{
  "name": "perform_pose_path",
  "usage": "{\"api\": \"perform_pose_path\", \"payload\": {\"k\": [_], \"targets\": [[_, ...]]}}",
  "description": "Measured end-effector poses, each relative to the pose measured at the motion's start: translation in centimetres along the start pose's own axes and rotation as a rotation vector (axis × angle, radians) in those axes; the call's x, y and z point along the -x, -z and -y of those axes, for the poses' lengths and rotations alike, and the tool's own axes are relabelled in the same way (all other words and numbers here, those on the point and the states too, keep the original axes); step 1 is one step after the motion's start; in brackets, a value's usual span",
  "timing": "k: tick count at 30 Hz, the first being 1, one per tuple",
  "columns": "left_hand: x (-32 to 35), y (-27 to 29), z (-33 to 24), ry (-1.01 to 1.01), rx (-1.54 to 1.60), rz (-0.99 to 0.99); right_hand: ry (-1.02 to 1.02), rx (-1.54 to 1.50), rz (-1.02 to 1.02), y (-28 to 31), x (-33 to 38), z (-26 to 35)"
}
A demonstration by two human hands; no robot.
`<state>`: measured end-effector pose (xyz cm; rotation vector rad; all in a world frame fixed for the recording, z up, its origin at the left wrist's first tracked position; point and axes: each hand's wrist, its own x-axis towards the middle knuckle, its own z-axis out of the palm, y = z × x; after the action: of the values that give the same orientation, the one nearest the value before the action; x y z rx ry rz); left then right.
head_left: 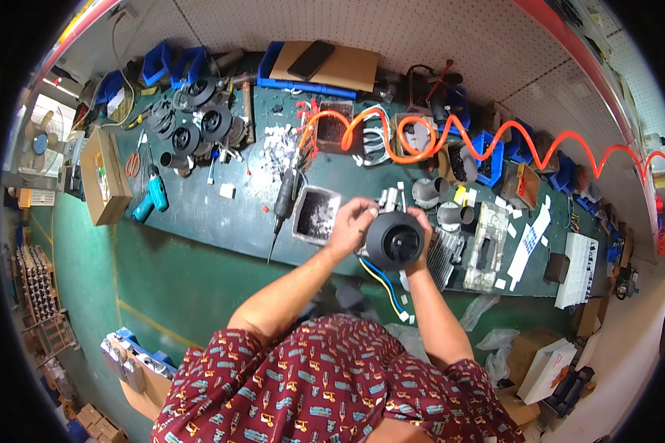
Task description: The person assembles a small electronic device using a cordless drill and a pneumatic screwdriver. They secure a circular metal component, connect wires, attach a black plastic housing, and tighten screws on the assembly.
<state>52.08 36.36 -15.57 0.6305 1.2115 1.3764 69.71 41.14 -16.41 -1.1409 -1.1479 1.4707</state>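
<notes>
Both my hands are at a black round blower fan unit (394,241) held up at the bench's front edge. My left hand (351,225) is closed at its upper left side, thumb and fingers bent together. My right hand (422,240) wraps its right side, fingers partly hidden behind it. Blue and yellow wires (384,279) with a white connector hang below the unit. Just left of my left hand stands a square box of small screws (318,214). A finned grey metal part (442,258) lies beyond my right hand.
An electric screwdriver (284,199) lies on the green bench (192,221), under a coiled orange air hose (488,151). Several similar fan units (216,123), a teal drill (152,196) and a cardboard box (103,177) are at left. Blue bins (488,159) line the back.
</notes>
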Motion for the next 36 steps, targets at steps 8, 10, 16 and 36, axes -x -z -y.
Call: {"api": "perform_pose_path", "payload": {"k": [8, 10, 16, 36], "targets": [[-0.6, -0.6, 0.5, -0.02, -0.005, -0.029, -0.111, -0.097, -0.033, -0.1, -0.2, 0.1], [-0.7, -0.5, 0.5, -0.046, -0.015, -0.031, -0.053, -0.032, -0.026, -0.7, -0.5, 0.8], [-0.5, -0.1, -2.0, -0.12, -0.226, -0.02, 0.091, 0.012, -0.073, 0.8, 0.2, 2.0], [6.7, 4.6, -2.4, -0.432, -1.223, 0.22, 0.365, 0.852, 0.047, 2.1, 9.4, 3.9]]}}
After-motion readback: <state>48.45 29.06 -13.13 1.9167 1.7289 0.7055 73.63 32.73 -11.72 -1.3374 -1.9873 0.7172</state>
